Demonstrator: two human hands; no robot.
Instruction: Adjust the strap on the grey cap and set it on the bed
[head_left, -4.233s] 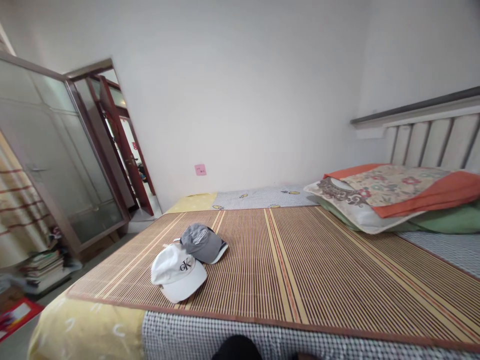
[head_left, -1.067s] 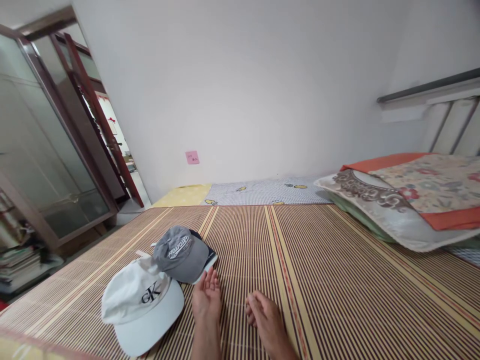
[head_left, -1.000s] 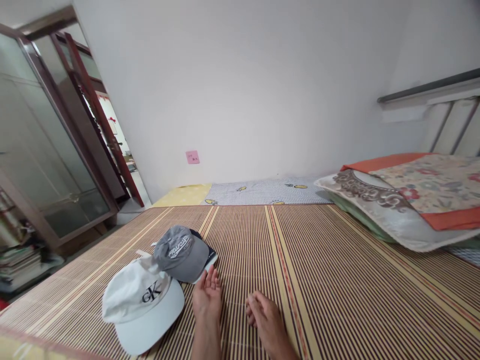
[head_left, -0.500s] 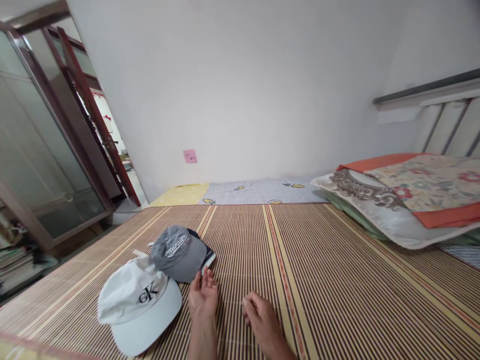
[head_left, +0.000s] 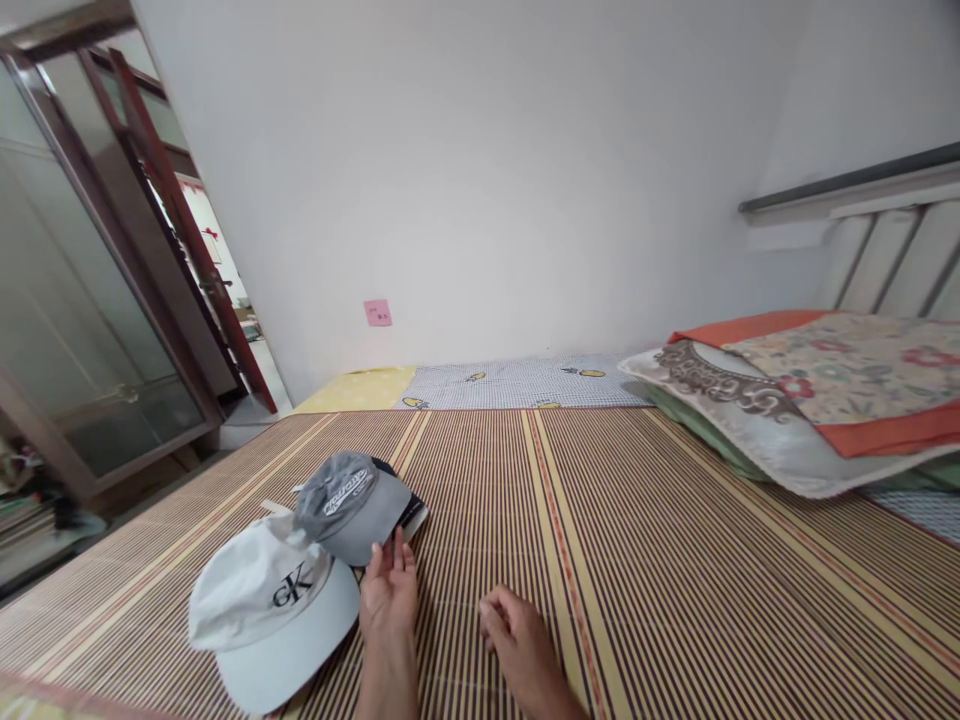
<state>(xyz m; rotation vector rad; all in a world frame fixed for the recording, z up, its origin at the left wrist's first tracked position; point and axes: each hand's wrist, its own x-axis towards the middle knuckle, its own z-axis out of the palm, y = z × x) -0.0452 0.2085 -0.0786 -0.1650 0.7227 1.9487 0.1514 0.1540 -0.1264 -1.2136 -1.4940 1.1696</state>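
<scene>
At the far left of the frame, a frosted glass door point(head_left: 90, 300) is standing in a metal-looking frame, and a red-brown wooden door point(head_left: 187, 230) is leaning into view beside it. At the lower left, 2 caps are lying on a striped mat point(head_left: 675, 560) of thin, slat-like strips. The white cap point(head_left: 251, 600), of soft cloth with a rounded crown and 2 dark letters, is curving its smooth brim toward the bottom edge. Just above and right of it, touching it, the gray cap point(head_left: 349, 505) is showing a wrinkled crown with pale lettering; a dark, pale-edged piece point(head_left: 412, 514) is peeking out past its brim. At lower centre, the left hand point(head_left: 390, 592) is turning its palm up, fingers loosely bent, fingertips meeting the gray brim's edge; whether they are pinching it I cannot tell. Above, a square pink card point(head_left: 377, 313) is clinging to the smooth wall. Right of centre, the right hand point(head_left: 519, 632) is curling into a loose fist above or on the mat, holding nothing visible. At the right, a shiny pillow point(head_left: 739, 400) with scrolled brown patterning is lying under an orange-edged floral cloth point(head_left: 862, 365).
</scene>
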